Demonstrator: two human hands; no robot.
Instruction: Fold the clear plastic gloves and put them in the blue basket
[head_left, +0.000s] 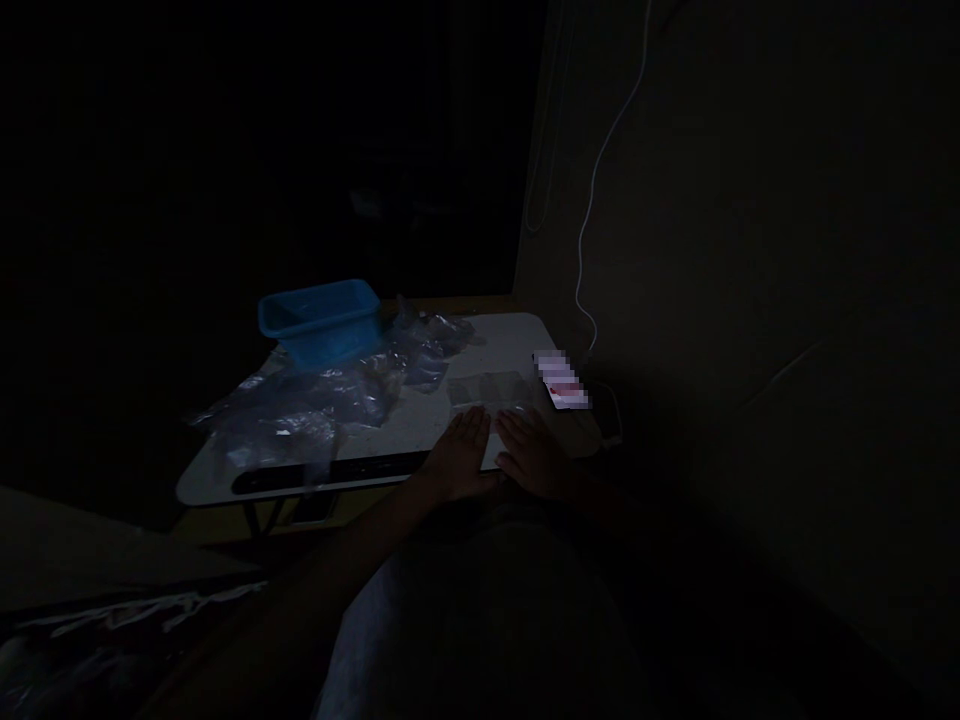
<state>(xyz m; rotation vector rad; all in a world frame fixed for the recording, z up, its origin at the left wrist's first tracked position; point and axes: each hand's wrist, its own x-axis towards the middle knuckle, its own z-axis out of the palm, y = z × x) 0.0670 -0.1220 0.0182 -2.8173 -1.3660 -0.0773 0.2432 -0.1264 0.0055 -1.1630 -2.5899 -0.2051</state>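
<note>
Both my hands lie side by side on a flat, clear plastic bag (491, 388) near the front edge of a white table (495, 340). My left hand (463, 452) rests palm down, its fingers stretched out over the bag's near part. Beside it, my right hand (529, 452) also lies flat, fingers extended and thumb out to the side. Neither hand grips anything. The room is very dark, so the bag's edges are hard to make out.
Crumpled clear plastic bags (315, 405) cover the table's left side. A blue plastic basin (322, 320) stands behind them. On the right lies a lit phone (562, 382). A white cable (592, 190) hangs down the wall (750, 250) close by.
</note>
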